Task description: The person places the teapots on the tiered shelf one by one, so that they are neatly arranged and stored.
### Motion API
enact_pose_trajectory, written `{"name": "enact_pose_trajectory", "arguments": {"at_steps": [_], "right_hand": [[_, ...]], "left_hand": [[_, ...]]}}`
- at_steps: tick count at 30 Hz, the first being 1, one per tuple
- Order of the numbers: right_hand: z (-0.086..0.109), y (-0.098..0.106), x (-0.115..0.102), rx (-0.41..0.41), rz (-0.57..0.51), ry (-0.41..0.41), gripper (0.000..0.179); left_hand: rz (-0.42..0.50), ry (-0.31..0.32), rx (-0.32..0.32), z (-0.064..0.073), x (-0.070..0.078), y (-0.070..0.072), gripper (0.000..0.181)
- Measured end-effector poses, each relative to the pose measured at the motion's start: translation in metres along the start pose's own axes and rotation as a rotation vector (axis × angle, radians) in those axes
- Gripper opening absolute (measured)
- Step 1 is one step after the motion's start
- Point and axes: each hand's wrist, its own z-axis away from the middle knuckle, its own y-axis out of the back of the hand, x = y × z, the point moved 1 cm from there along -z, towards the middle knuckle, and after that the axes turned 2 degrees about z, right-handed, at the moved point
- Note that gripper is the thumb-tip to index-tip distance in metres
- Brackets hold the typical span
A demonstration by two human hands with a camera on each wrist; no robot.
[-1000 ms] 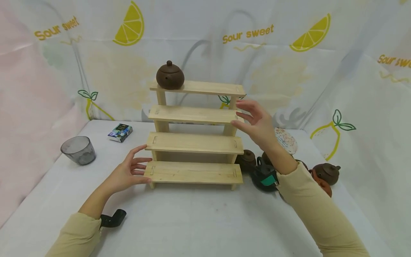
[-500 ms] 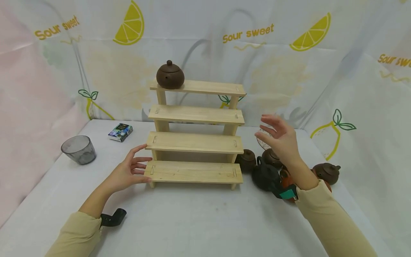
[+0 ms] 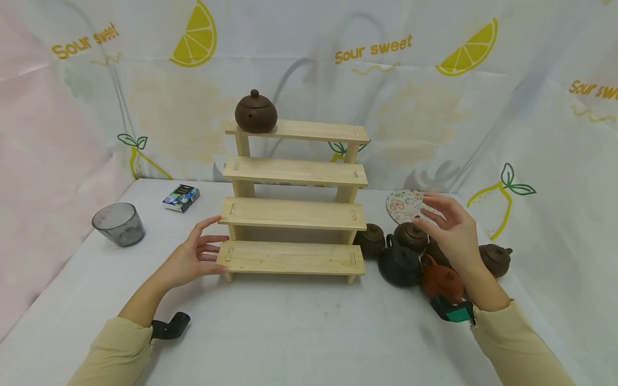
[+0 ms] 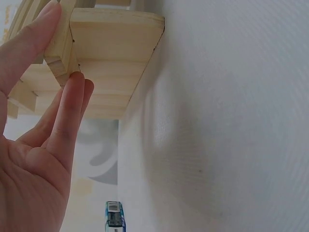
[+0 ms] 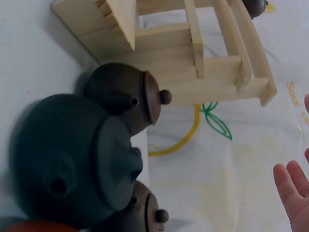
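My left hand (image 3: 185, 260) holds the left end of a four-tier wooden display stand (image 3: 292, 213). In the left wrist view, thumb and fingertips bracket a board end (image 4: 60, 60). A round brown teapot (image 3: 256, 113) sits at the left of the top tier. Fingers apart and holding nothing, my right hand (image 3: 456, 233) hovers over a cluster of teapots right of the stand. Among them are a black teapot (image 3: 399, 266), an orange-red teapot (image 3: 441, 282) and brown teapots (image 3: 370, 242); the hand and wrist partly cover some. Only a few fingertips (image 5: 287, 181) show in the right wrist view.
A round patterned disc (image 3: 403, 206) lies behind the teapots. At the left are a grey clear glass (image 3: 118, 225) and a small colourful box (image 3: 181, 198). Another brown teapot (image 3: 494, 260) stands at the far right. A printed cloth backdrop (image 3: 309, 64) rises behind the table.
My right hand has moved from beside the upper tiers rightward and down, over the teapots. The disc and the orange-red teapot now show more. My left hand stays on the stand.
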Motion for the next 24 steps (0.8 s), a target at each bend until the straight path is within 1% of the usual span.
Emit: {"name": "enact_pose_trajectory", "arguments": {"at_steps": [4,8,11,18,19,22,23,24], "right_hand": [[0.010,0.014,0.003,0.009,0.039,-0.022,0.040],[0.019,0.026,0.004,0.021,0.028,-0.028,0.041],[0.026,0.035,0.004,0.027,0.044,-0.038,0.042],[0.042,0.058,0.011,0.057,0.199,-0.097,0.042],[0.044,0.065,0.017,0.048,0.171,-0.086,0.042],[0.052,0.079,0.023,0.024,0.251,-0.109,0.042],[0.054,0.085,0.027,0.017,0.243,-0.122,0.042],[0.057,0.091,0.031,0.003,0.259,-0.137,0.042]], "left_hand": [[-0.007,0.003,0.001,0.000,0.001,0.000,0.108],[-0.004,0.011,0.000,0.000,0.001,0.000,0.109],[-0.005,0.014,-0.001,0.000,0.000,0.000,0.109],[-0.015,0.014,0.000,0.000,0.001,-0.001,0.109],[-0.016,0.014,0.000,0.000,0.001,-0.001,0.109],[-0.016,0.009,0.001,0.000,0.000,0.000,0.109],[-0.014,0.008,0.001,0.000,0.000,0.000,0.109],[-0.013,0.007,0.001,0.000,0.000,0.000,0.108]]}}
